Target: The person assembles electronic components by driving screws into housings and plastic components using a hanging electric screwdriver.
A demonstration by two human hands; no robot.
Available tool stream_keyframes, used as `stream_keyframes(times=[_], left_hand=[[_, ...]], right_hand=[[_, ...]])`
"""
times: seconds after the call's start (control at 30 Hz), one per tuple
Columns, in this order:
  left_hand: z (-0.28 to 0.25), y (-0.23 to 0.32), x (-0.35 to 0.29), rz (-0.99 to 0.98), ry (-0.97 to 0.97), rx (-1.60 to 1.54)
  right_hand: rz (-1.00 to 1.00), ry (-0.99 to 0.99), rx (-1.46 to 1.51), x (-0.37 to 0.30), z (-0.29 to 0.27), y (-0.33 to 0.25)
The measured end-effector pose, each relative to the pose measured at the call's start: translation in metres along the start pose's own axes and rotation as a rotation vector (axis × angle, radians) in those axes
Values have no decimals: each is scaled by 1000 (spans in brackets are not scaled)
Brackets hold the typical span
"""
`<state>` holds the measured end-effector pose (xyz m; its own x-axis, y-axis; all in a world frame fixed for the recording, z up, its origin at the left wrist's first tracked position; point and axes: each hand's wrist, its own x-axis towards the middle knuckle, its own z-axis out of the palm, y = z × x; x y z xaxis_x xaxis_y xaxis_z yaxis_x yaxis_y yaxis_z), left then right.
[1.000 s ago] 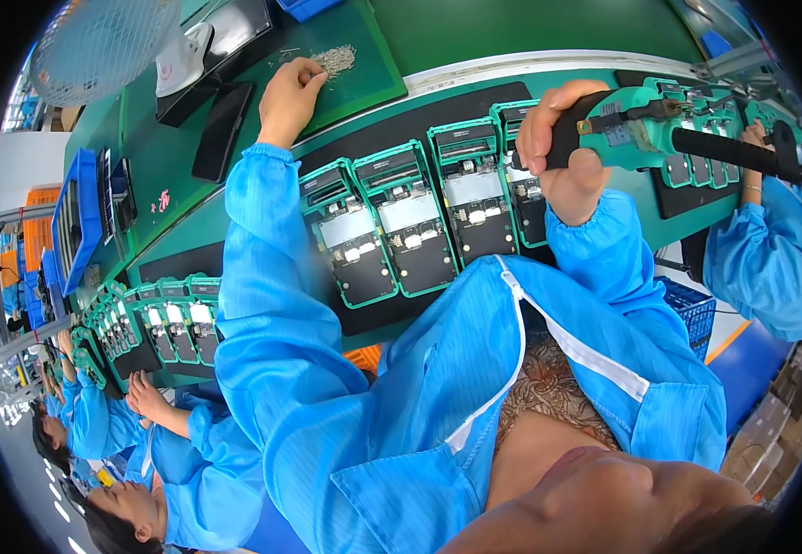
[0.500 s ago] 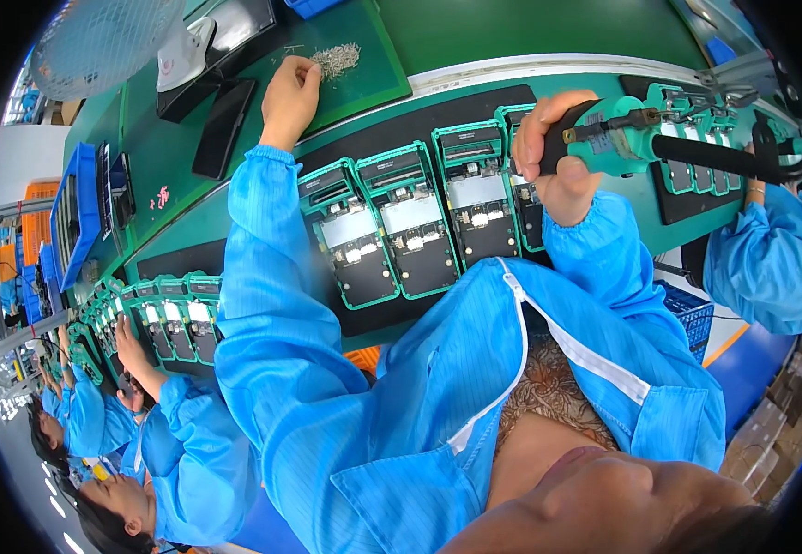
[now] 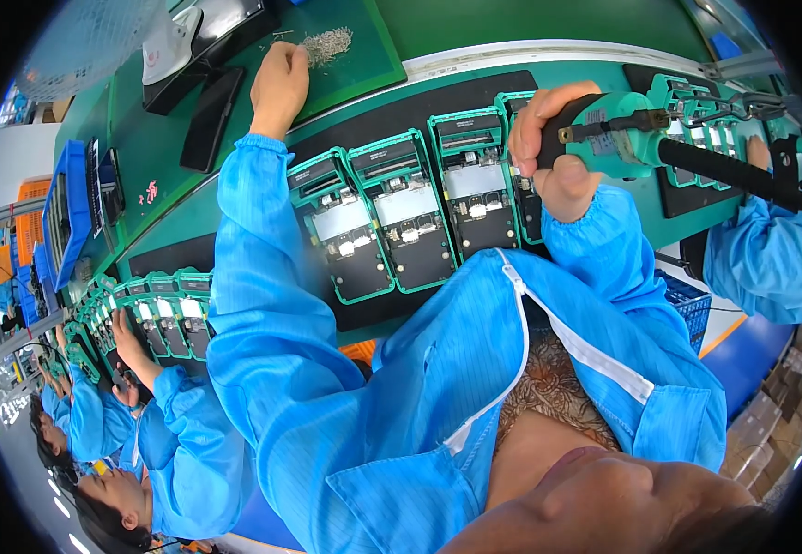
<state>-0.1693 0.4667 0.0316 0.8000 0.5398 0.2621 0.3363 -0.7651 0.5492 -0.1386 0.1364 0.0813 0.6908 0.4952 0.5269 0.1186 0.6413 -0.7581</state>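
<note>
My left hand (image 3: 281, 85) is at the left edge of a pile of small silver screws (image 3: 329, 43) on the green mat, fingers bent together. Its fingertips are hidden, so what they pinch does not show. My right hand (image 3: 556, 148) wraps round a green and black electric screwdriver (image 3: 615, 137) with a thick black cable. The tool's bit is out of sight. Between and below my hands stand several green-framed device housings (image 3: 399, 217) with white labels and exposed circuit parts, in a row on a black pad. The rightmost one is partly covered by my right hand.
A black phone-like slab (image 3: 211, 120) and a black box (image 3: 193, 78) lie left of my left hand. Blue trays (image 3: 68, 217) stand at far left. Co-workers in blue sleeves (image 3: 202, 462) work on both sides, with more housings (image 3: 165, 314). A blue basket (image 3: 687, 305) is at right.
The view has shifted slightly. My left hand stays beside the screw pile, with its fingers a little differently turned. My right hand keeps its hold on the electric screwdriver.
</note>
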Motion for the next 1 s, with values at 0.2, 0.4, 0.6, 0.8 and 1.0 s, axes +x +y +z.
stream_keyframes(times=[0.2, 0.4, 0.6, 0.8, 1.0], left_hand=[[-2, 0, 1, 16, -9, -24], [-20, 8, -5, 80, 28, -136], [-67, 64, -52, 175, 86, -156], [-47, 116, -146, 558, -99, -223], [-32, 117, -174, 577, -132, -237]], right_hand=[[16, -16, 22, -1, -3, 2], [35, -64, 27, -5, -5, 8], [82, -16, 39, -7, 1, 8], [-28, 1, -42, 2, 30, -12], [-20, -60, 52, -2, 70, -23]])
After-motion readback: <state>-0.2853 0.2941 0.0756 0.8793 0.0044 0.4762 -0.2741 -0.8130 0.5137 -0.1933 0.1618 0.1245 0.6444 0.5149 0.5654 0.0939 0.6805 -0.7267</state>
